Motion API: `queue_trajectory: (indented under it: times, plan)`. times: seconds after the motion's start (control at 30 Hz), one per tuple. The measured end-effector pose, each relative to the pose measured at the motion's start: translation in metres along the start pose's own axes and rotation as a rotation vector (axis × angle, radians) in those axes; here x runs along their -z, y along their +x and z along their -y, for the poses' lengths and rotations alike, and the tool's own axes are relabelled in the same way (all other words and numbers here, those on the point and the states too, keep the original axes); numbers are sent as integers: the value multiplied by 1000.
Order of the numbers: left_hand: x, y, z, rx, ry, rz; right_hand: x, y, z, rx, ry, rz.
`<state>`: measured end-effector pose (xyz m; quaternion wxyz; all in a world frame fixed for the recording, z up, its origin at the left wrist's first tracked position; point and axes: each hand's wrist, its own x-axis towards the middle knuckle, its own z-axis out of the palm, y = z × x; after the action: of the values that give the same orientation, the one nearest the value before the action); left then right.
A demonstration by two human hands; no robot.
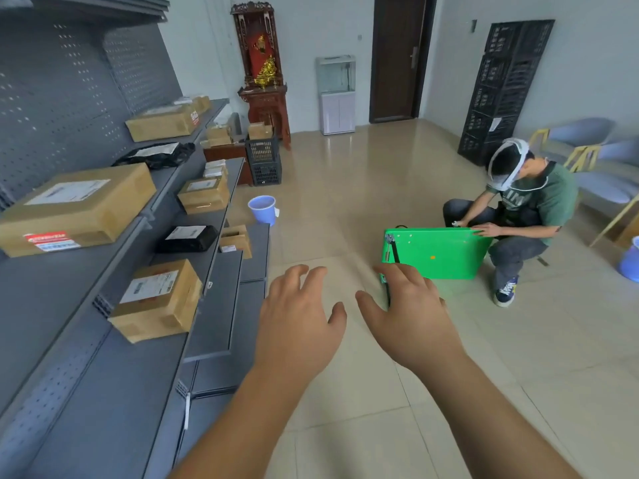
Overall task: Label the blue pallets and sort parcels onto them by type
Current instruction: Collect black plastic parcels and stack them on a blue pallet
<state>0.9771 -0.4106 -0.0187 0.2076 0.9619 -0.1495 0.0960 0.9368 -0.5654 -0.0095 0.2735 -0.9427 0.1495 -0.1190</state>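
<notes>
Hovering empty, fingers (294,274) spread, the left hand (297,316) and right hand (411,312) are near the brown cardboard parcel (157,299) on the grey metal shelf (103,392), probably stiff, light, best held by opposite sides.

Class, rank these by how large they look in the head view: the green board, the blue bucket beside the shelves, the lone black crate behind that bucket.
1. green board
2. black crate
3. blue bucket
The crate stands farther away yet looks bigger than the bucket.
</notes>
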Motion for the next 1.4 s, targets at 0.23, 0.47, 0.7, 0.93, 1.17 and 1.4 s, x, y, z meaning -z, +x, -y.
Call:
queue_trajectory:
  times: [0.23, 0.47, 0.7, 0.93, 1.17, 1.4]
  plan:
    - [-25, 115, -22, 42, -35, -26, 2, 128, -8, 88, 7, 27]
    - [-49, 199, 8, 145, -52, -5, -32, 223, -5, 120, -9, 113]
    - [-67, 295, 66, 176, -73, -25, -90, 321, 23, 127, -52, 165]
    - [-74, 404, 131, 164, -73, 15, -140, 425, 75, 111, -78, 159]
    - [-87, 485, 180, 185, -80, 31, -186, 506, 101, 98, -76, 191]
    - [-107, 564, 223, 272, -67, 6, -235, 600, 122, 178, -34, 260]
